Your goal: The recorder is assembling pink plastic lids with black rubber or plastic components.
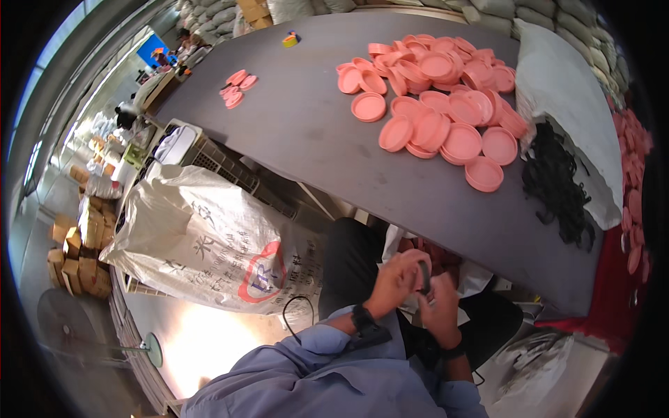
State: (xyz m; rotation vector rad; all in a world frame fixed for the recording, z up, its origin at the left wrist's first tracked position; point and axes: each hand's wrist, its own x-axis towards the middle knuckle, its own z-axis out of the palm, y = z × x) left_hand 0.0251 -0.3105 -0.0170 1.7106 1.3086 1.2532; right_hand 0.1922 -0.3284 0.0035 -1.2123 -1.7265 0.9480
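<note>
My left hand [398,277] and my right hand [440,305] meet low in front of me, just under the near edge of the grey table [306,132]. Both are closed around a small dark piece [425,279]; what it is cannot be made out. Behind the hands an open white bag [477,273] shows some pink pieces inside. A big heap of round pink lids [446,97] lies on the table's far right. A tangle of black bands [557,182] rests on a white sack [564,90] beside the heap.
A full white woven sack [202,237] leans on plastic crates [209,157] at my left. A few pink lids [237,87] and a tape roll [290,40] lie at the table's far end. A floor fan [70,326] and cardboard boxes [77,244] stand at far left. More pink lids [633,202] line the right.
</note>
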